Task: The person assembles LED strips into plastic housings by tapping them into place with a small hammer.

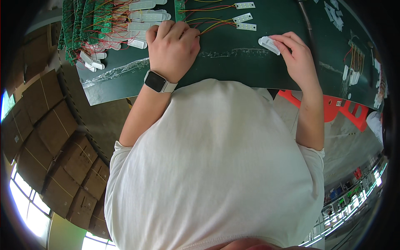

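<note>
Two hands [174,50], one wristwatch [155,81], three dotted white plates [246,26] — and white casings [139,26] too heaped to count.

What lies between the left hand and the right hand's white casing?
From the left hand to the white casing, the head view shows a whitish streak on the green tabletop; two wired white boards lie beyond it.

No readable text, no legible labels, numbers or signs

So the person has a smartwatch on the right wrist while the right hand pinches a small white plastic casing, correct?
Not quite: the head view shows the smartwatch on the wrist of the left hand. The right hand does pinch a small white plastic casing.
</note>
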{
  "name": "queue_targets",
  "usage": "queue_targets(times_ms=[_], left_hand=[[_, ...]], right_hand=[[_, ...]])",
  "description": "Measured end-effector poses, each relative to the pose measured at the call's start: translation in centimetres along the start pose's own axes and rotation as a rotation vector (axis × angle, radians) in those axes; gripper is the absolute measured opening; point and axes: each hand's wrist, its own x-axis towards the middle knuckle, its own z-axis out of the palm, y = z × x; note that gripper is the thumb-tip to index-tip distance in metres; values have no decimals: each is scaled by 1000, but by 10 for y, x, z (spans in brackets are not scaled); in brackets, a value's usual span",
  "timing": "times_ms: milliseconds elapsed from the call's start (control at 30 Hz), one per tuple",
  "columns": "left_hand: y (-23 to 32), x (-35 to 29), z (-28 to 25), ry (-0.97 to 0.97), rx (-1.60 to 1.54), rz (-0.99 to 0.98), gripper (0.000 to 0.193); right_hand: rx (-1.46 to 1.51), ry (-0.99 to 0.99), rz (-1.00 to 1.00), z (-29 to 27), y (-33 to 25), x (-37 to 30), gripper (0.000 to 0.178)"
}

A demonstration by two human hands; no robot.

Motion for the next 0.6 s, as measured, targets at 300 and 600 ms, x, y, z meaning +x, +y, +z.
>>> queue_targets(times_ms=[300,600], left_hand=[[4,22,15,-12,-33,32,7],[3,18,13,198,-394,-152,9]], right_hand=[[-28,151,-8,16,3,2,20],[-320,650,-208,15,22,18,13]])
